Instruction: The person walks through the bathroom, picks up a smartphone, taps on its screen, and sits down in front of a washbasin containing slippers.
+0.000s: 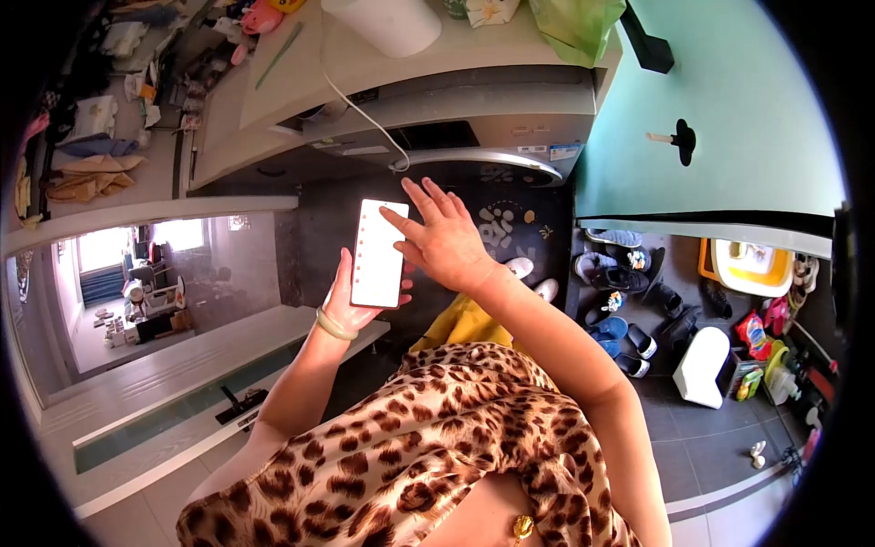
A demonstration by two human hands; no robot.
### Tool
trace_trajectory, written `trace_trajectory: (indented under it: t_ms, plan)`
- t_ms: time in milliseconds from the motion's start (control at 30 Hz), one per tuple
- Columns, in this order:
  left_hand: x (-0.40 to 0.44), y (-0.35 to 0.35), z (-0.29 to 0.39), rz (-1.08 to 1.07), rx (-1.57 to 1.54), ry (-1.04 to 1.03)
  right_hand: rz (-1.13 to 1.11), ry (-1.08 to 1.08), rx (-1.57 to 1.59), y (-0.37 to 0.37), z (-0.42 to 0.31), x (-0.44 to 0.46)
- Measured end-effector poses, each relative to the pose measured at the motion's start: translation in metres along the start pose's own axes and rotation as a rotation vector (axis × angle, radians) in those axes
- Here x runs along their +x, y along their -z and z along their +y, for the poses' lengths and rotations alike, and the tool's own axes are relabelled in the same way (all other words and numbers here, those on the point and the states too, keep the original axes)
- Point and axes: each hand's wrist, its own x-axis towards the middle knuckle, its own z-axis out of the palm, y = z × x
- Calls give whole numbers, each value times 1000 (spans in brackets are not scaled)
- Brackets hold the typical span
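Observation:
My left hand (346, 296), with a pale bangle (336, 325) at the wrist, is closed round the lower part of a phone (376, 260). The phone's bright white screen faces up and shows a column of small red marks on its left side. Over the phone's upper right is my right hand (444, 239), its fingers spread and nothing held. The tip of one finger lies over the top of the screen; I cannot tell whether it touches.
Ahead stands a washing machine (437, 134) under a counter (492, 46) bearing a white roll (387, 23); a white cable (365, 114) hangs down. Right are a teal door (729, 118), several shoes (612, 328), a white stool (704, 365) and a yellow-rimmed basin (777, 281). A white-framed door (182, 365) stands left.

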Motion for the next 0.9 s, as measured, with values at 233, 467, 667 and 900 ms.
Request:
trace_trajectory:
  t_ms: [233,467,667,900]
  plan:
    - [-1,0,-3,-12,28,15,-24,2,-5,-5,-7,3]
    - [-2,4,-5,-88,76,26,8,-26,10,-5,-8,3]
    - [1,13,0,-117,-3,-15,20,-69,34,-1,2,-11]
    - [2,14,9,-70,-89,-103,-83,8,93,-3,-10,-30]
